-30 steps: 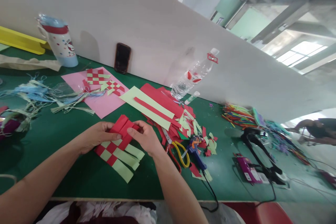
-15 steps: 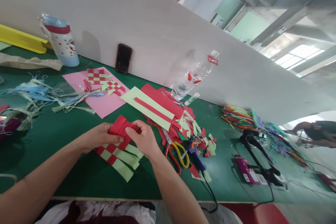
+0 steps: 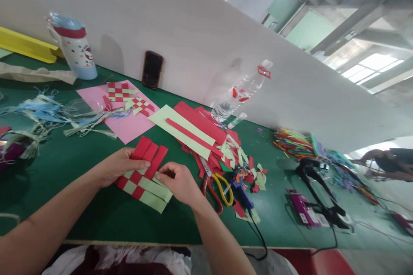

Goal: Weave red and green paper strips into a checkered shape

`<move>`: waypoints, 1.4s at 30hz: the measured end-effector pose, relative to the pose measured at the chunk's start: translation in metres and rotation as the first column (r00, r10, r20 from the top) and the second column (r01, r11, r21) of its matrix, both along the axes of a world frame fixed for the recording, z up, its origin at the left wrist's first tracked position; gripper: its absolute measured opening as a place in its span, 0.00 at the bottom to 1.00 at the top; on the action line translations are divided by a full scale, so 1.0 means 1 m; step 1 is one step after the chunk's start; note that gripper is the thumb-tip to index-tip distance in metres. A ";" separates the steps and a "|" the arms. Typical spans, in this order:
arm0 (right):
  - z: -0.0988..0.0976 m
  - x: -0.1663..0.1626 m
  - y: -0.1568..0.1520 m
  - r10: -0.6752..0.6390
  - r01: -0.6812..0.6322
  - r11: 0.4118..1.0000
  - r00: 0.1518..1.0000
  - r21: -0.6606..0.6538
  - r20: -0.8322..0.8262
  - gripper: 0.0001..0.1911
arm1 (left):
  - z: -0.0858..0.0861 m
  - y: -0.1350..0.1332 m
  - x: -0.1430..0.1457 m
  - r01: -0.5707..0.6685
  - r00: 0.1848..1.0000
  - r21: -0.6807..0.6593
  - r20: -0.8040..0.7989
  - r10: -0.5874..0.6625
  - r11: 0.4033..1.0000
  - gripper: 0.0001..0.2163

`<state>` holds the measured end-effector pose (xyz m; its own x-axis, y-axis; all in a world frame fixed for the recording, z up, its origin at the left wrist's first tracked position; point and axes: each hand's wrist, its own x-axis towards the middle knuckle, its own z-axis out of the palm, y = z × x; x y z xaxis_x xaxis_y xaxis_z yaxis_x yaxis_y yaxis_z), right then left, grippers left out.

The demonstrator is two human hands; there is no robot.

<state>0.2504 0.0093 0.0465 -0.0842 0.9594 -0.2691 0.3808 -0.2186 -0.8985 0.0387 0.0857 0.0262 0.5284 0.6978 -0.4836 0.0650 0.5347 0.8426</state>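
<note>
Woven red-and-green paper (image 3: 146,184) is in both hands above the near part of the green surface (image 3: 97,223). The left hand (image 3: 118,167) grips its left side, thumb on top; the right hand's (image 3: 180,182) fingers are pinched together at a pale green strip (image 3: 164,190). Scissors (image 3: 209,174) lie rightward, beside a blue glue gun (image 3: 241,191).

I see the woven paper (image 3: 138,182) lower centre, scissors (image 3: 209,172) right of it, flask (image 3: 75,51) upper left on the surface (image 3: 129,223).

Bare forearms (image 3: 214,227) and crumpled white and dark red clothing (image 3: 145,255)
</note>
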 end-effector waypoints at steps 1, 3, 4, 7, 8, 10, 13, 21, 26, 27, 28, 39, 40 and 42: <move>0.000 0.000 0.000 0.002 -0.002 1.000 1.000 -0.004 0.000 0.06 | 0.001 0.000 0.000 0.000 1.000 -0.007 0.002 0.000 1.000 0.19; -0.001 0.000 0.000 0.004 -0.004 1.000 1.000 -0.010 0.000 0.06 | 0.002 -0.001 0.001 0.004 1.000 -0.018 0.005 -0.004 1.000 0.19; 0.000 0.000 0.000 0.004 -0.004 1.000 1.000 -0.012 -0.001 0.06 | 0.003 -0.001 0.001 0.006 1.000 -0.020 0.006 -0.006 1.000 0.20; 0.004 0.001 0.000 0.022 -0.022 1.000 1.000 0.007 -0.018 0.07 | 0.004 -0.002 0.002 0.007 1.000 -0.011 0.008 -0.007 1.000 0.21; 0.005 0.002 0.000 0.034 -0.034 0.999 0.999 0.005 -0.020 0.09 | 0.003 -0.002 0.002 0.006 1.000 -0.006 0.006 -0.006 1.000 0.22; 0.008 0.003 -0.001 0.066 -0.066 0.997 0.998 -0.031 0.003 0.14 | 0.001 -0.002 0.001 0.006 1.000 0.006 -0.003 -0.006 1.000 0.21; 0.009 0.005 -0.004 0.124 -0.126 0.992 0.978 0.002 0.166 0.09 | 0.000 -0.001 -0.004 0.022 1.000 0.038 -0.014 -0.022 0.999 0.22; 0.004 0.006 0.008 0.067 -0.237 0.894 0.910 0.380 0.408 0.06 | 0.012 -0.001 -0.021 0.010 0.995 0.379 -0.094 0.028 0.925 0.20; -0.007 0.017 0.009 0.050 -0.426 0.737 0.809 0.525 0.586 0.14 | -0.009 -0.029 -0.042 0.291 0.943 0.927 -0.319 0.092 0.237 0.11; -0.010 0.021 0.006 0.042 -0.486 0.696 0.762 0.529 0.646 0.16 | -0.015 -0.037 -0.047 0.381 0.907 0.918 -0.395 0.148 0.115 0.12; -0.014 0.026 0.001 0.033 -0.534 0.666 0.718 0.520 0.695 0.18 | -0.021 -0.045 -0.053 0.434 0.875 0.899 -0.435 0.212 0.055 0.17; -0.015 0.028 -0.029 -0.019 -0.442 0.698 0.776 0.564 0.631 0.13 | -0.051 -0.113 -0.043 0.601 0.797 0.760 -0.544 0.263 -0.248 0.20; -0.017 0.021 -0.027 -0.012 -0.451 0.694 0.772 0.562 0.636 0.10 | -0.054 -0.117 -0.037 0.613 0.790 0.744 -0.566 0.235 -0.267 0.23; -0.022 0.008 -0.023 0.000 -0.483 0.697 0.740 0.530 0.673 0.08 | -0.059 -0.122 -0.027 0.647 0.762 0.719 -0.622 0.180 -0.254 0.30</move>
<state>0.2587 -0.0137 0.0244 -0.3989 0.8619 0.3131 0.8087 0.4917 -0.3230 0.0114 -0.0358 -0.0330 0.8678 0.3775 0.3232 0.3713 -0.9248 0.0832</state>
